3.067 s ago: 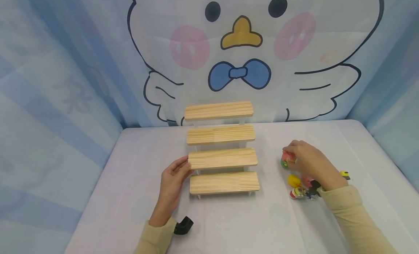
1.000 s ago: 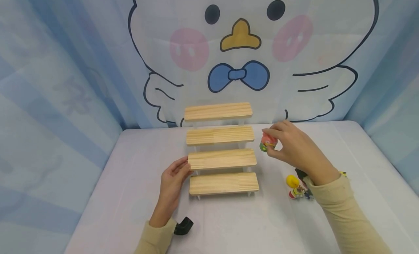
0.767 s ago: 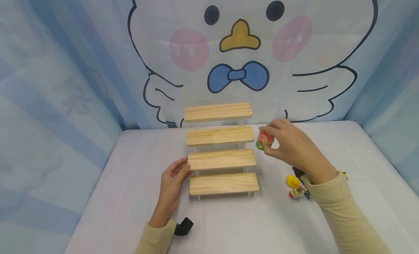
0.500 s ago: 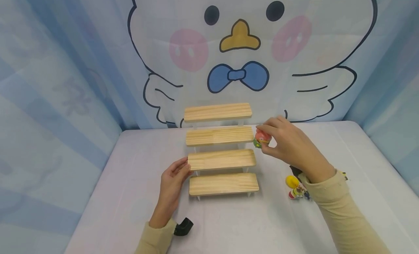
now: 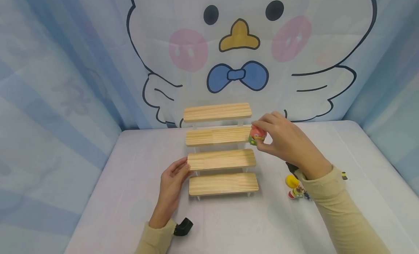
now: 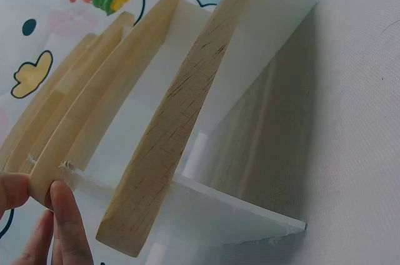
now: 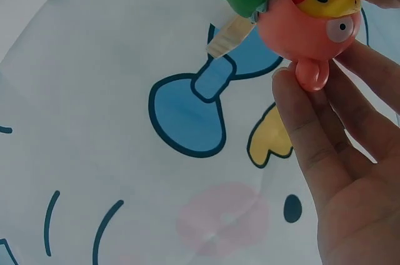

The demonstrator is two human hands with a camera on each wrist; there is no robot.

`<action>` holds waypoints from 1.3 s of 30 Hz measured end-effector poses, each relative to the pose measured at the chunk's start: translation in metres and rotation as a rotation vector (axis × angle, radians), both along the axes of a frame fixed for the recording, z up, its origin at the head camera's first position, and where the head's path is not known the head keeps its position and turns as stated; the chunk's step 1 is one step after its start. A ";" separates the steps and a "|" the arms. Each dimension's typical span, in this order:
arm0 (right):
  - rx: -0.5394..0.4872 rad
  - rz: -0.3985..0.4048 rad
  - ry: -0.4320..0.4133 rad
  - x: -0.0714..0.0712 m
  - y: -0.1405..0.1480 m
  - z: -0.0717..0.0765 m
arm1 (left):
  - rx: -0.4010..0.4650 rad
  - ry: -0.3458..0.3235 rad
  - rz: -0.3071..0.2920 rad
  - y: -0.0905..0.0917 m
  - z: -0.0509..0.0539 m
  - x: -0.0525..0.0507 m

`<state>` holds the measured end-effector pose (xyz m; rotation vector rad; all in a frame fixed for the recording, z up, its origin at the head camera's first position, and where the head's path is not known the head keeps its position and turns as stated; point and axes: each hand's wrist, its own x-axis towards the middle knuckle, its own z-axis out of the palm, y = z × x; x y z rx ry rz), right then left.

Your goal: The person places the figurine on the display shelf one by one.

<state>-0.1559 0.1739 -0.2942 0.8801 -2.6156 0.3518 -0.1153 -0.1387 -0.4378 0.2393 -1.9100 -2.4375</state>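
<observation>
A tiered wooden display stand (image 5: 222, 159) with white side supports stands on the table, its plank steps rising toward the back. My left hand (image 5: 173, 183) pinches the left end of its second step from the front; in the left wrist view thumb and fingers (image 6: 70, 221) close on that plank end. My right hand (image 5: 283, 137) holds a small toy figure (image 5: 256, 133) at the right end of the third step, apart or touching I cannot tell. In the right wrist view the toy figure (image 7: 306, 21) shows a pink-red head, a yellow face and a green body.
Right of the stand lie a yellow rubber duck (image 5: 291, 181) and a small red, white and yellow figure (image 5: 295, 193), with others partly hidden by my right sleeve. A yellow-and-black toy (image 5: 344, 175) lies farther right. A printed curtain (image 5: 235, 39) hangs behind the table.
My right hand has lifted the toy figure from the group on the right and carried it left and back to the stand. The left hand has stayed on the same step.
</observation>
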 end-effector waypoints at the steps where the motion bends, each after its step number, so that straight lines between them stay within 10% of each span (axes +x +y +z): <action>1: 0.000 0.003 -0.002 -0.001 -0.001 0.001 | 0.000 -0.001 0.001 0.000 0.000 0.000; 39: -0.049 0.126 0.051 -0.028 -0.039 0.021 | -0.001 -0.007 0.015 0.001 0.000 -0.001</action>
